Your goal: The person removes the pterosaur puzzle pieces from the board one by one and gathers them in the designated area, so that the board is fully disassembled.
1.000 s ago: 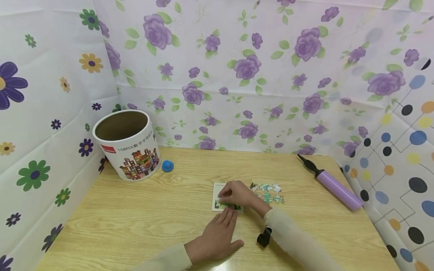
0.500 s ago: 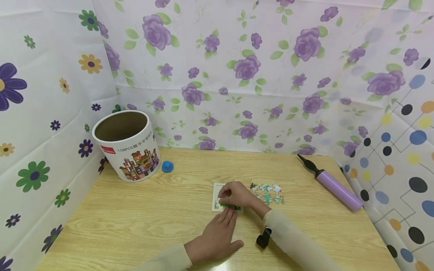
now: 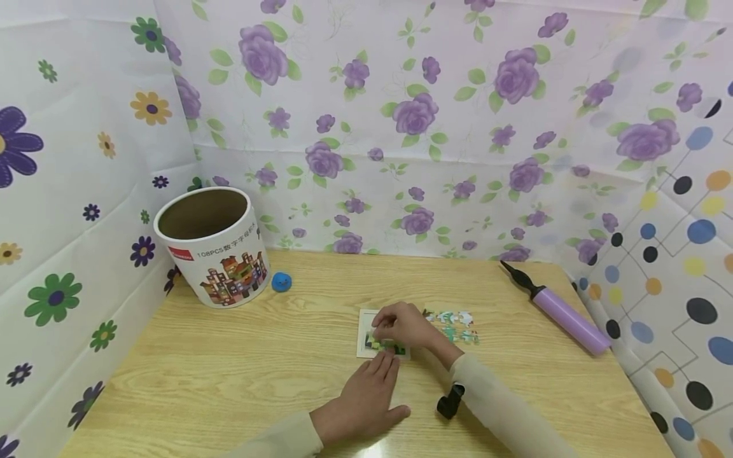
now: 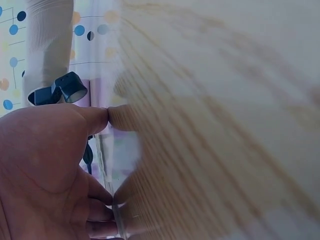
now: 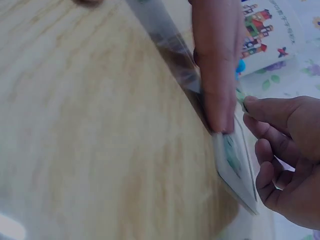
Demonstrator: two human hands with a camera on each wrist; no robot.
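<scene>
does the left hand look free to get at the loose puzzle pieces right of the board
Probably not directly: the left hand lies flat at the puzzle board, and the right hand and its forearm lie between it and the loose pieces.

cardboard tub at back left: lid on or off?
Off. The cardboard tub stands upright with its brown inside showing at the open top; no lid in view.

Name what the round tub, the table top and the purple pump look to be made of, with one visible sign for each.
Round tub: likely cardboard; brown matte inside, printed paper wrap.
Table top: wood or wood-look laminate; pale grain, slight sheen.
Purple pump: probably plastic; smooth, uniform lilac barrel, black handle.
</scene>
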